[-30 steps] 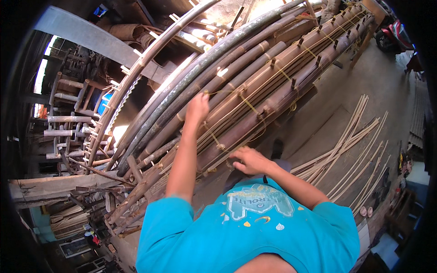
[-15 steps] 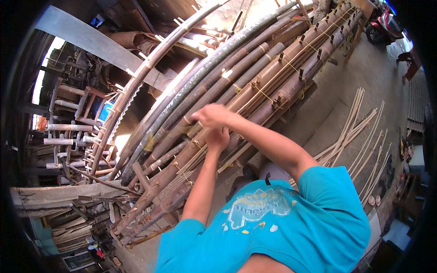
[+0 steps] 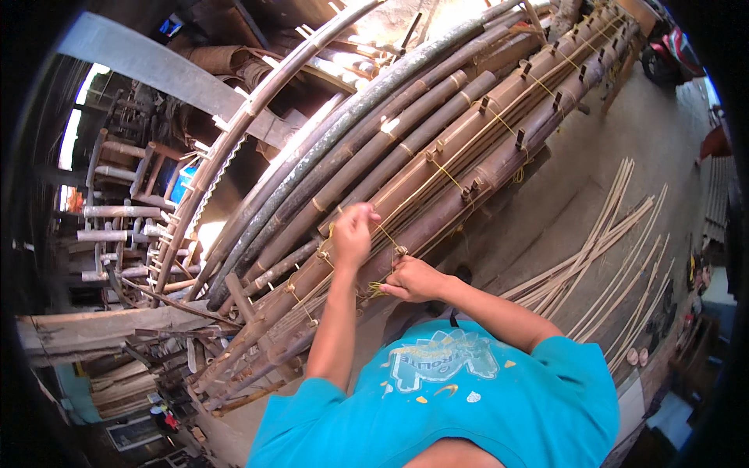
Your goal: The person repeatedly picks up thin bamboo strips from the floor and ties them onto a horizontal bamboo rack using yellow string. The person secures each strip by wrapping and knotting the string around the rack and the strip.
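Observation:
Yellow cord (image 3: 388,236) runs slanting across two long bamboo poles, from the fingers of my left hand (image 3: 353,236) toward a short peg beside my right hand. My left hand is closed, fingers curled, above the upper brown bamboo pole (image 3: 398,183). Lower and to the right, my right hand (image 3: 419,279) is closed at the near edge of the purplish bamboo pole (image 3: 445,209), with a small bunch of yellow cord showing at its fingertips. Thin bamboo strips (image 3: 437,181) lie lengthwise between the two poles. Short dark pegs (image 3: 520,139) stand along both poles, with cord strung across between them.
More bamboo poles (image 3: 343,171) and a curved pole with pegs (image 3: 257,101) lie beyond. Loose bamboo strips (image 3: 585,249) are spread on the floor at the right. A bamboo frame (image 3: 117,212) stands at the left; a motorbike (image 3: 672,54) is at the far right.
My hands were crossed close together over the poles. My right hand has drawn back down and right to the near pole, while my left has shifted slightly left and turned.

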Tool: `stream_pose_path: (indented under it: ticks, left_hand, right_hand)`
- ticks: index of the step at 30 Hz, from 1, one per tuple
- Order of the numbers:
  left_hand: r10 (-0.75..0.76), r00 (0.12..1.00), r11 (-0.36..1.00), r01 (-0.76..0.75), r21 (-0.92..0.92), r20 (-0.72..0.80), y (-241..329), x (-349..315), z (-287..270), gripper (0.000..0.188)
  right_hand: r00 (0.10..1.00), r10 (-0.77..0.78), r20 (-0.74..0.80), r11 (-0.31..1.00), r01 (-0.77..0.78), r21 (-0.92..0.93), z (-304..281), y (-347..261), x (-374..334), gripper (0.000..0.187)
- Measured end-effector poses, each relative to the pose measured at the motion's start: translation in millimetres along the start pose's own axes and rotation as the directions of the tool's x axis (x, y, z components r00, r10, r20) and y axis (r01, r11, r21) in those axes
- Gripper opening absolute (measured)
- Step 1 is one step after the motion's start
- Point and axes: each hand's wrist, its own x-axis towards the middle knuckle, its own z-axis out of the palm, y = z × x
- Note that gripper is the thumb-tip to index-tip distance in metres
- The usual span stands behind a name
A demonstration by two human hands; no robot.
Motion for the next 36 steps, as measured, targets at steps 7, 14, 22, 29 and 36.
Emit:
stream_pose_path:
  ticks: [7, 14, 22, 29, 36]
  left_hand:
    - [0.117, 0.983, 0.811, -0.012, 0.585, -0.143, -79, 101, -11, 0.028]
    - [0.007, 0.995, 0.755, -0.074, 0.652, 0.104, -32, 59, -74, 0.041]
    - [-0.217, 0.959, 0.720, 0.030, 0.693, 0.184, -31, -103, -127, 0.021]
    - [0.151, 0.982, 0.887, -0.183, 0.423, 0.110, -74, -97, -132, 0.028]
    - [-0.091, 0.984, 0.856, -0.001, 0.516, 0.152, -65, -102, -144, 0.031]
  right_hand:
    - [0.885, 0.307, -0.349, 0.831, -0.070, 0.552, -5, -32, -36, 0.025]
    - [0.600, 0.785, 0.153, 0.131, -0.403, 0.906, 103, -22, -60, 0.041]
    - [0.343, 0.911, -0.231, 0.028, 0.506, 0.862, 125, -72, 70, 0.017]
    - [0.964, 0.225, -0.141, 0.813, -0.265, -0.519, 74, -83, 181, 0.047]
    - [0.953, 0.259, 0.154, 0.654, -0.291, 0.698, 19, -98, 157, 0.056]
